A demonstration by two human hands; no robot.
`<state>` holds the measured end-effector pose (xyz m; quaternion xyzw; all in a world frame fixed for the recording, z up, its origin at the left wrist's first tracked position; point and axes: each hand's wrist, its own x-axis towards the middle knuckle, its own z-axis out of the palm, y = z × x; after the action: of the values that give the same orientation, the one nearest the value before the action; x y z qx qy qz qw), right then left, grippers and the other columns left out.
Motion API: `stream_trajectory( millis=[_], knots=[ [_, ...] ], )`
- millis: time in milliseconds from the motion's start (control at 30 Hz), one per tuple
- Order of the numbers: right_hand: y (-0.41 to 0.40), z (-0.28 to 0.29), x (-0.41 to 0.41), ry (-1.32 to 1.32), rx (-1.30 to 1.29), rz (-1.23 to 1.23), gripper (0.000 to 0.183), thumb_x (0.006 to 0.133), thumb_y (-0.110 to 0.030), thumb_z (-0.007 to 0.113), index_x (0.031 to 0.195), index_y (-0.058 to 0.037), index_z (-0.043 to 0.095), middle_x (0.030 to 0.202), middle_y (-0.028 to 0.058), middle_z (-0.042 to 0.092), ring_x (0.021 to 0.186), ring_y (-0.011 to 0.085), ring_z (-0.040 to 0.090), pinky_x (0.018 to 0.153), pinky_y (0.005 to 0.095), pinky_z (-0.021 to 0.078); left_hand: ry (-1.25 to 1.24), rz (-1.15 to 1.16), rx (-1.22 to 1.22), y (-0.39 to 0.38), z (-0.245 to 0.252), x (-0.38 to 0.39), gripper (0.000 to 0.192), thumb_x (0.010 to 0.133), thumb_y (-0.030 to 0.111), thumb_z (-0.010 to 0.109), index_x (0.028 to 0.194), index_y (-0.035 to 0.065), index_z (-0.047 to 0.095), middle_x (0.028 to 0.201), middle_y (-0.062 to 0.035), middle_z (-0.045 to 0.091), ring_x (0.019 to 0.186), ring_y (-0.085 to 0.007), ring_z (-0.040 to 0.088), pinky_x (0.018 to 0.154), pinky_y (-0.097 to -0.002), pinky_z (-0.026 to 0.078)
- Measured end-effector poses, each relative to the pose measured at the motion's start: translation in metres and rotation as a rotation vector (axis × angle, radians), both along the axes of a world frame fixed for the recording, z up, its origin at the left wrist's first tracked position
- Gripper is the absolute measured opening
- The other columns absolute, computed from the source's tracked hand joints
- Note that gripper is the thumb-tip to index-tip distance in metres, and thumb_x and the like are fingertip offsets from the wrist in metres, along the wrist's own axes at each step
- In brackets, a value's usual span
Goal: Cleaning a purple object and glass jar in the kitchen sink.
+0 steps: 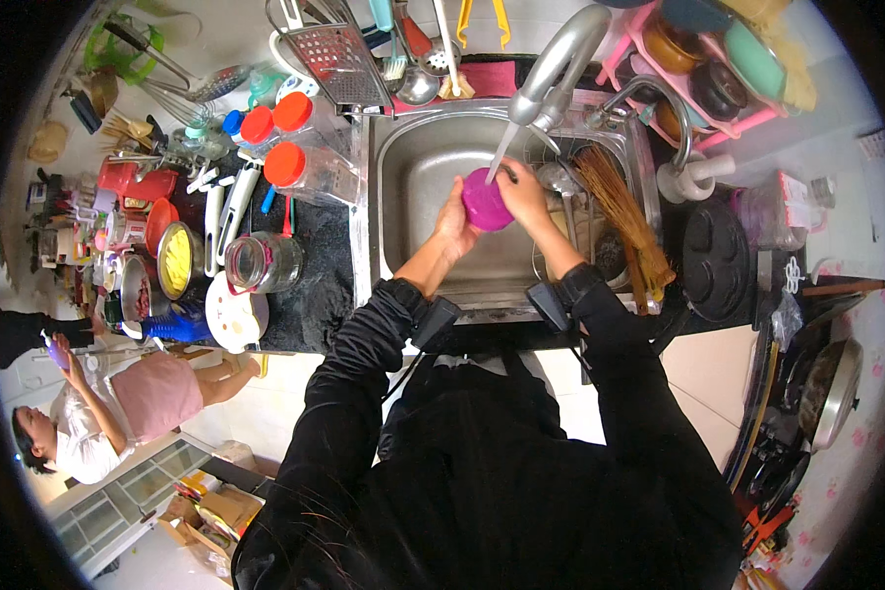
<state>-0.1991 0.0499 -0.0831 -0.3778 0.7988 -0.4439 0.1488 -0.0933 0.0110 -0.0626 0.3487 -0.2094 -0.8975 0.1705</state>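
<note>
Over the steel sink basin point(428, 158), I hold a round purple lid or shallow dish point(489, 203) under the tap. My left hand point(455, 220) grips its left edge, with the thumb along the side. On the opposite side, my right hand point(522, 198) grasps the right rim, its fingers curled over the top. A stream of water runs from the chrome faucet point(553, 74) onto the purple surface. What lies behind the purple piece is hidden.
Right of my hands, a twig brush point(623, 217) lies across a second basin. Left on the counter stand an open glass jar point(280, 262), red-lidded jars point(317, 171) and a bowl of yellow pieces point(178, 258). Another person point(92, 435) stands far left, holding a purple bottle point(59, 354).
</note>
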Motion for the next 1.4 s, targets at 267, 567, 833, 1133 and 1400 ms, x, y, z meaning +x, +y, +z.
stream_trajectory(
  millis=[267, 567, 833, 1133, 1400],
  knots=[
    [0.023, 0.037, 0.0, -1.3, -0.194, -0.009, 0.042, 0.071, -0.007, 0.06, 0.11, -0.0095, 0.044, 0.101, 0.0054, 0.051, 0.089, 0.0175, 0.052, 0.074, 0.0408, 0.043, -0.411, 0.077, -0.261, -0.039, -0.021, 0.013, 0.056, 0.081, 0.05, 0.038, 0.102, 0.0, 0.048, 0.093, -0.0099, 0.054, 0.081, -0.0171, 0.054, 0.07, -0.0318, 0.044],
    [0.018, 0.026, 0.018, -0.794, -0.433, 0.015, 0.04, 0.073, -0.006, 0.057, 0.11, -0.0029, 0.043, 0.096, 0.0075, 0.052, 0.083, 0.0132, 0.052, 0.071, 0.0229, 0.0422, -0.625, -0.087, -0.83, -0.024, -0.017, -0.006, 0.086, 0.066, 0.067, 0.043, 0.119, -0.0006, 0.032, 0.119, -0.0187, 0.037, 0.105, -0.0326, 0.041, 0.086, -0.042, 0.035],
    [0.029, 0.056, 0.007, -0.983, -0.498, -0.089, 0.033, 0.076, -0.015, 0.056, 0.104, -0.0006, 0.046, 0.089, 0.0076, 0.054, 0.074, 0.0158, 0.055, 0.065, 0.0284, 0.0477, 0.192, -0.123, 0.206, -0.026, 0.016, 0.02, 0.06, 0.075, 0.06, 0.036, 0.113, 0.014, 0.039, 0.112, -0.0111, 0.043, 0.101, -0.03, 0.042, 0.08, -0.0509, 0.038],
    [0.012, 0.082, -0.008, -1.414, -0.262, 0.088, 0.021, 0.082, -0.019, 0.043, 0.092, -0.0016, 0.049, 0.086, 0.0137, 0.057, 0.073, 0.0264, 0.057, 0.068, 0.0384, 0.0487, 0.048, -0.146, 0.096, -0.021, 0.002, 0.012, 0.055, 0.077, 0.06, 0.031, 0.105, 0.016, 0.048, 0.099, -0.0056, 0.052, 0.092, -0.0226, 0.049, 0.079, -0.0463, 0.039],
    [-0.031, 0.063, -0.006, -1.804, 0.045, 0.166, 0.031, 0.081, -0.026, 0.043, 0.096, 0.0007, 0.048, 0.088, 0.015, 0.055, 0.072, 0.0268, 0.055, 0.059, 0.032, 0.0469, -0.185, -0.043, 0.08, -0.033, -0.015, 0.045, 0.053, 0.075, 0.062, 0.032, 0.101, 0.0177, 0.048, 0.096, -0.0043, 0.052, 0.086, -0.0221, 0.049, 0.072, -0.0465, 0.04]
  ],
)
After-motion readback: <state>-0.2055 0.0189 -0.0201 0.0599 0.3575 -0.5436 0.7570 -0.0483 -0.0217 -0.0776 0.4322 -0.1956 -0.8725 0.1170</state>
